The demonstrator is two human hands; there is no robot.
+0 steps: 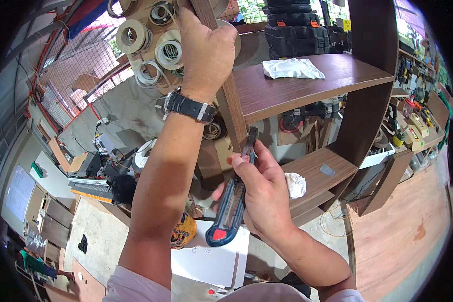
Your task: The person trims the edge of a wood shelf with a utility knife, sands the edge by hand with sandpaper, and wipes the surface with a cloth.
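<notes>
Two bare hands are at work on a dark wood-grain shelf unit [297, 83], and here's the tool: a blue snap-off utility knife [231, 201] at six o'clock, slanting up toward twelve. The right hand [264, 189] has its fingers wrapped around it, thumb laid along the body, red tail piece low. Its dark nose sits right by the upright panel [233, 100], where the upper shelf meets it; whether blade touches wood, I can't tell, nor how much steel is out.

Up at twelve, the left hand [209, 55], watch [190, 106] on the wrist, lies over that same panel. Those fingers run into the top edge of the view, so how tightly they close is anyone's guess.

My call: this is trimming or scraping along the panel's front edge, with the left hand bracing. The next move calls for a flat blade angle, a light stroke and the left fingers well clear of its path.

Now the writing! Hand-drawn marks on a white sheet [191, 269] at seven o'clock; bold print wraps a yellow-and-black can [185, 230] just above it. Between one and two, a yellow label [347, 24] carries small dark print. Toward nine, a pale board [19, 186] shows faint lines, too small to read. On the knife, no brand is legible.
</notes>
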